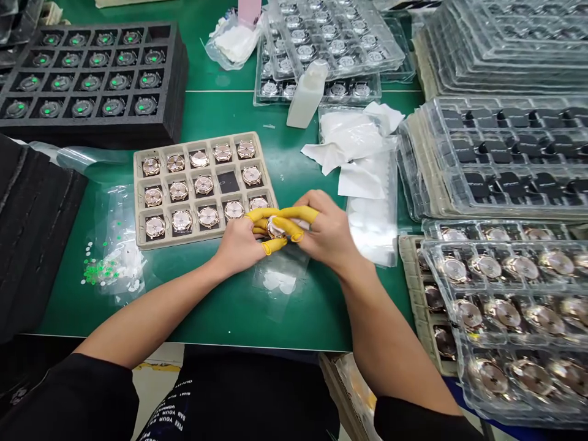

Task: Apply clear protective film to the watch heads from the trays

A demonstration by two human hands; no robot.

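Note:
Yellow finger cots cover fingertips on both my hands. In my left hand (239, 244), a small rose-gold watch case (272, 229) is gripped between thumb and fingers, partly hidden by them. My right hand (327, 228) is closed against the same watch case, with a bit of white cloth (304, 226) showing between its fingers. Just left of the hands lies a beige tray (136, 208) with rose-gold watch cases in its compartments. One compartment (226, 182) in its middle row holds no watch case.
Black foam trays (177, 79) of dark watch parts stand at the left. White cloths (361, 180) and a white bottle (307, 95) lie beyond my right hand. Clear plastic trays (432, 257) are stacked at the right. Small green and white dots (101, 271) lie scattered on the green table (202, 312).

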